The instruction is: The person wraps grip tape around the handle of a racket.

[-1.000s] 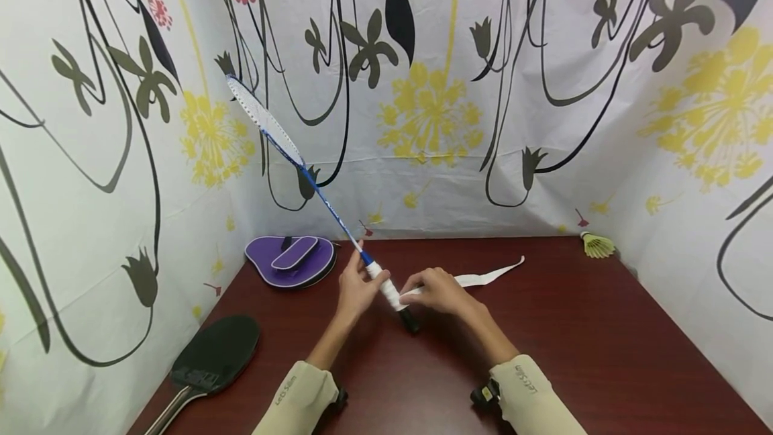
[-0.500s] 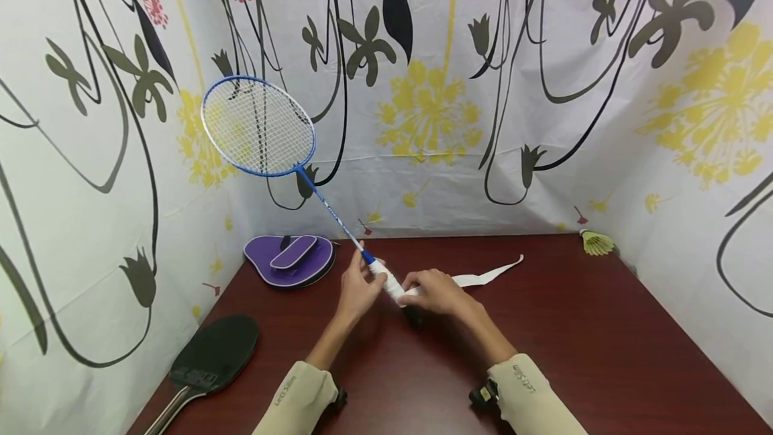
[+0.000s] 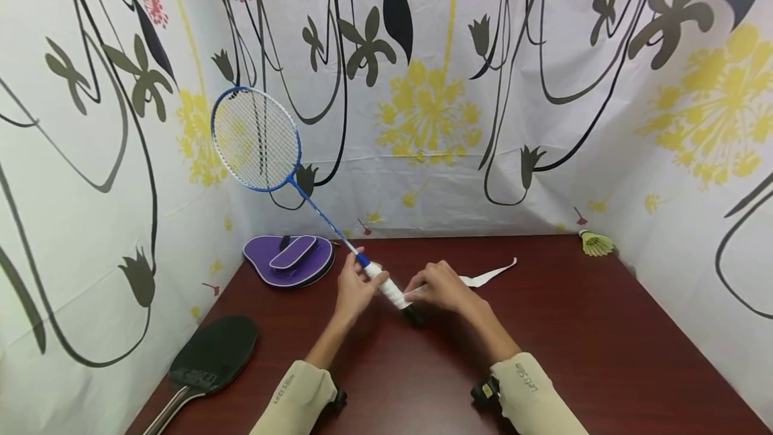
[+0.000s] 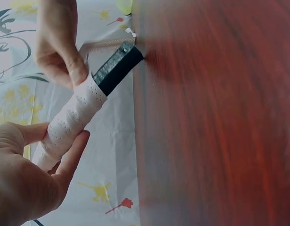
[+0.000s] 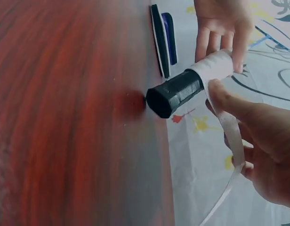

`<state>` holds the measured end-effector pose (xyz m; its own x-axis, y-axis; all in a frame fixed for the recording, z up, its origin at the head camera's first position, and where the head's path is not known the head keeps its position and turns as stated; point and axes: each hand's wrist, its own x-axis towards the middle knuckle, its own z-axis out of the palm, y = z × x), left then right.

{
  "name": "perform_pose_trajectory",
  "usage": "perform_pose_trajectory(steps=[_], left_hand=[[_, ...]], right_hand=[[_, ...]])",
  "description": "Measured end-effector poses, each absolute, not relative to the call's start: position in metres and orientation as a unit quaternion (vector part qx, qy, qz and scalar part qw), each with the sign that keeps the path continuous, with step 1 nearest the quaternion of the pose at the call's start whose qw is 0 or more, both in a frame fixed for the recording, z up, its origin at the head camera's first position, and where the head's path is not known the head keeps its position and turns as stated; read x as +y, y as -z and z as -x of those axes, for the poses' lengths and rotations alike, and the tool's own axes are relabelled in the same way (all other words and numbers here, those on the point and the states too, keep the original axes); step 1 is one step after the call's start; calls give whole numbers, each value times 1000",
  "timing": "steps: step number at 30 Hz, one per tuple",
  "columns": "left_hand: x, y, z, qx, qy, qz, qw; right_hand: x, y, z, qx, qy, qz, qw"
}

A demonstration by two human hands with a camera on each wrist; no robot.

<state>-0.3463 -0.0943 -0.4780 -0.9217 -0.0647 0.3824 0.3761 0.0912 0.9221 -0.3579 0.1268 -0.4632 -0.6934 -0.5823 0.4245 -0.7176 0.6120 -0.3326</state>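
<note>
A blue and white badminton racket [image 3: 326,220] slants up to the left, its head raised. White perforated tape [image 4: 69,122] is wound around its handle, and the black butt end [image 4: 117,68] is bare. My left hand [image 3: 355,291] grips the wrapped part between thumb and fingers. At the lower edge of the winding, my right hand [image 3: 443,287] pinches the tape, thumb against the handle. The loose strip [image 5: 232,136] runs through the right hand's fingers and trails off behind it.
On the dark red table [image 3: 543,354] lie a purple paddle case [image 3: 288,262] at the back left and a black table tennis paddle [image 3: 214,354] at the near left. A yellow-green shuttlecock [image 3: 596,244] sits at the back right corner. Patterned cloth [image 3: 386,200] surrounds the table.
The racket has rotated about its shaft, so its head, first seen edge-on, now shows its strings. The loose tape end has shifted slightly left. Both hands keep their hold.
</note>
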Motion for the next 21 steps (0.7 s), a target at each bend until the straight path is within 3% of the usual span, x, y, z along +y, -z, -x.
perform_pose_trajectory(steps=[8, 21], left_hand=[[-101, 474, 349, -728, 653, 143, 151], [-100, 474, 350, -765, 603, 143, 176]], right_hand=[[126, 466, 358, -898, -253, -356, 53], [116, 469, 355, -893, -269, -353, 79]])
